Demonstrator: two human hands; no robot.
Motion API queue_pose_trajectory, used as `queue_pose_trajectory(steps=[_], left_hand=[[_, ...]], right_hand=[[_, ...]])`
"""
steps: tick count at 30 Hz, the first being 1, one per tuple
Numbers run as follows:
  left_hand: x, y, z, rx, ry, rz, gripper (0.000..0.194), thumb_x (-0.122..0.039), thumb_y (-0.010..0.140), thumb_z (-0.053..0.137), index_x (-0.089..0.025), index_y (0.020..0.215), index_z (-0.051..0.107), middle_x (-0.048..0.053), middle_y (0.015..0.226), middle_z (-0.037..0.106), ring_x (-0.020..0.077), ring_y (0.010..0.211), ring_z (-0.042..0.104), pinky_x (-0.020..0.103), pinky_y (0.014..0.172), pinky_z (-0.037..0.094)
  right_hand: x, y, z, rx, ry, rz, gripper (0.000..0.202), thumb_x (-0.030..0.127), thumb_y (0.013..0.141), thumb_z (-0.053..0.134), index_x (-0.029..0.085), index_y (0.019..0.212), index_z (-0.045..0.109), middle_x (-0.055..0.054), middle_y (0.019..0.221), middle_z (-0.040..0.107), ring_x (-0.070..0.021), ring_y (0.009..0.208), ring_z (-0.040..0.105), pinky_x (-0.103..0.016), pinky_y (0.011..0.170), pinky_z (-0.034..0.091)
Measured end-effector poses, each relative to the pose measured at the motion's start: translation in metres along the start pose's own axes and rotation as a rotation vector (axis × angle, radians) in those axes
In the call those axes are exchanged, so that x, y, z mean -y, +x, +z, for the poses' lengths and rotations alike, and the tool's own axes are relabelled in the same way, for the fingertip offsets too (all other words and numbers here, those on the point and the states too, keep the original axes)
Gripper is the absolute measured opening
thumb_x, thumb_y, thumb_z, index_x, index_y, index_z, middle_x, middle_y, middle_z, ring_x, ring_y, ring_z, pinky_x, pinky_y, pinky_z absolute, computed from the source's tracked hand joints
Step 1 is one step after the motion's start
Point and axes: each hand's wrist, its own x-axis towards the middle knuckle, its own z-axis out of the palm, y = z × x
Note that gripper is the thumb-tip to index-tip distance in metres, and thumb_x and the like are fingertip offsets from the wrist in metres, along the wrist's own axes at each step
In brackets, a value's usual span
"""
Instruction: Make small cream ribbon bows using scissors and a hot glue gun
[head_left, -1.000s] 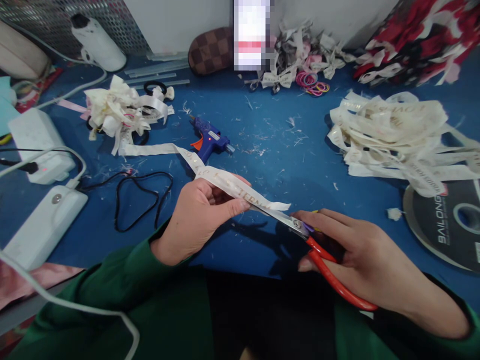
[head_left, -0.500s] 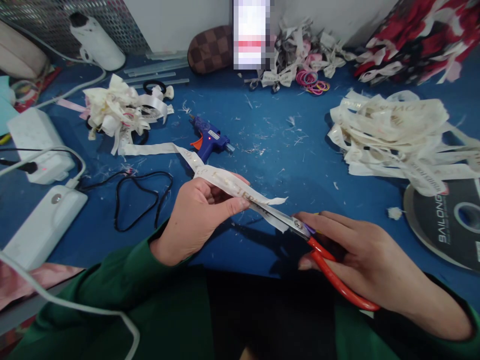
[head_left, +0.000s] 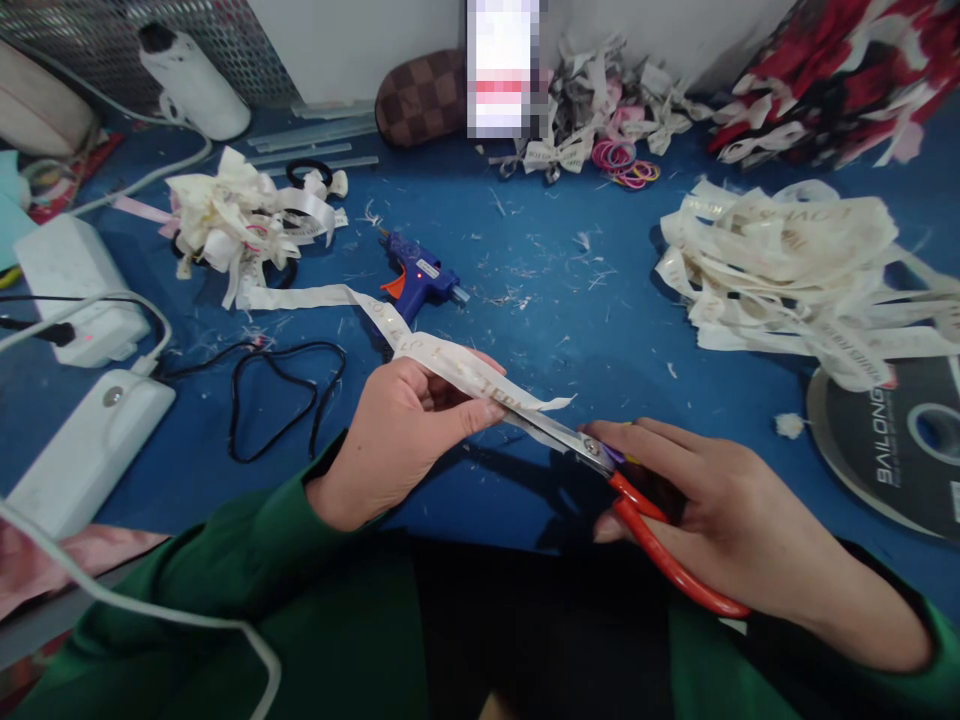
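My left hand [head_left: 409, 425] pinches a white printed ribbon [head_left: 457, 365] between thumb and fingers. The ribbon's cut end points right, and its other end runs back left toward a heap of white ribbon bows [head_left: 232, 220]. In my right hand [head_left: 705, 510] are red-handled scissors [head_left: 652, 550], held with the fingers around the handles. Their blades lie along the ribbon, with the tips close to my left thumb; whether they are cutting cannot be made out. A blue hot glue gun [head_left: 420, 275] lies just beyond the ribbon.
Loose printed ribbon [head_left: 780, 270] is piled at right, above a black ribbon spool [head_left: 885, 450]. At left are a white power strip [head_left: 90, 440] and a looped black cord [head_left: 277, 400]. A phone [head_left: 502, 70] and a checkered pouch [head_left: 420, 100] stand at the back.
My right hand and the scissors have shifted slightly left along the ribbon, so the blades sit a little nearer my left thumb. My left hand has barely moved.
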Motion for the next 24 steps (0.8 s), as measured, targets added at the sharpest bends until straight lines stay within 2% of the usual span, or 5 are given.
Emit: queue_pose_trajectory(steps=[4, 10, 14, 20, 24], left_hand=[[0.0006, 0.0003, 0.0002, -0.004, 0.021, -0.003, 0.029, -0.028, 0.071, 0.09, -0.019, 0.097, 0.079, 0.005, 0.092, 0.08, 0.0235, 0.087, 0.077, 0.033, 0.081, 0.065], [0.001, 0.0, 0.0002, -0.001, -0.014, 0.002, 0.026, -0.021, 0.071, 0.089, -0.021, 0.095, 0.079, 0.002, 0.09, 0.08, 0.0201, 0.086, 0.076, 0.028, 0.08, 0.063], [0.0008, -0.0003, 0.0007, -0.017, -0.005, 0.0, 0.023, -0.023, 0.074, 0.088, -0.021, 0.094, 0.078, 0.002, 0.089, 0.079, 0.0194, 0.084, 0.076, 0.027, 0.078, 0.062], [0.0014, -0.0006, 0.0005, -0.005, -0.014, -0.011, 0.026, -0.02, 0.072, 0.089, -0.021, 0.096, 0.078, 0.002, 0.09, 0.08, 0.0207, 0.087, 0.076, 0.029, 0.08, 0.062], [0.0011, -0.0004, 0.0001, 0.01, -0.025, -0.019, 0.028, -0.014, 0.071, 0.089, -0.022, 0.096, 0.079, 0.0, 0.09, 0.08, 0.0186, 0.088, 0.076, 0.024, 0.081, 0.062]], right_hand=[[-0.0009, 0.0002, 0.0004, -0.002, 0.003, -0.013, 0.041, 0.039, 0.094, 0.068, 0.021, 0.13, 0.058, -0.004, 0.082, 0.067, -0.0167, 0.063, 0.064, -0.023, 0.048, 0.045], [0.0001, -0.0007, -0.0015, 0.002, -0.015, -0.043, 0.036, 0.037, 0.097, 0.064, 0.022, 0.129, 0.056, -0.004, 0.084, 0.067, -0.0171, 0.066, 0.063, -0.025, 0.054, 0.048], [-0.001, -0.0013, -0.0013, 0.005, -0.014, -0.049, 0.037, 0.037, 0.098, 0.063, 0.022, 0.131, 0.054, -0.005, 0.087, 0.068, -0.0179, 0.069, 0.064, -0.026, 0.058, 0.049], [-0.0021, -0.0008, 0.0005, 0.028, 0.048, 0.018, 0.041, 0.033, 0.095, 0.067, 0.023, 0.133, 0.056, -0.003, 0.082, 0.066, -0.0149, 0.062, 0.062, -0.023, 0.051, 0.045], [-0.0003, -0.0009, -0.0001, 0.042, 0.073, 0.048, 0.039, 0.03, 0.094, 0.067, 0.022, 0.131, 0.059, -0.003, 0.084, 0.065, -0.0138, 0.061, 0.062, -0.022, 0.049, 0.045]])
